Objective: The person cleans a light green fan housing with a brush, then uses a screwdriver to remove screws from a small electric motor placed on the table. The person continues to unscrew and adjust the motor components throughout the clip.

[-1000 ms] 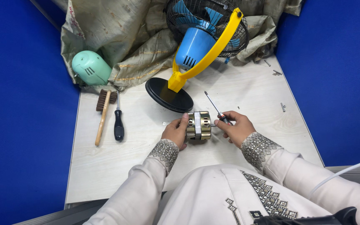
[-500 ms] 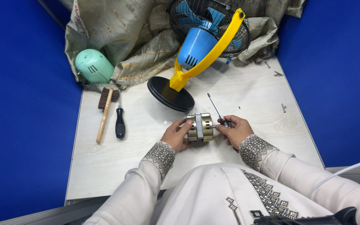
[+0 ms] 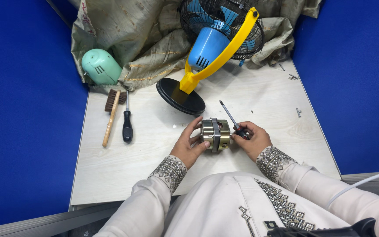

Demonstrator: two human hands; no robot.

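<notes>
Head view, motor: a small brass-coloured fan motor [image 3: 215,134] with a dark band round its middle is seen resting on the table [image 3: 259,94] at the near centre, close to the body, where both hands can reach it.
Head view, left hand: the left hand [image 3: 188,147] is cupped against the motor at its 9 o'clock side, fingers curled round the casing, apparently to steady it.
Head view, right hand: the right hand [image 3: 253,138] lies at the motor's 3 o'clock, fingers closed on a thin screwdriver [image 3: 232,120]; the shaft is angled up toward 11 o'clock, its tip clear of the motor.
Head view, fan: a blue table fan [image 3: 218,39] with yellow bracket and black round base is tipped back at 12 o'clock, propped on a crumpled beige cloth [image 3: 141,39].
Head view, spare tools: a second screwdriver [image 3: 127,120] and a wooden brush [image 3: 111,114] are laid parallel at 9 o'clock, well apart from the hands.
Head view, housing: a mint-green housing [image 3: 101,66] is set at 10 o'clock against the cloth.
Surface: pale wood-grain tabletop, loose screws [image 3: 292,77] scattered at 2 o'clock.
Room: blue partition walls [image 3: 23,109] enclose three sides.
</notes>
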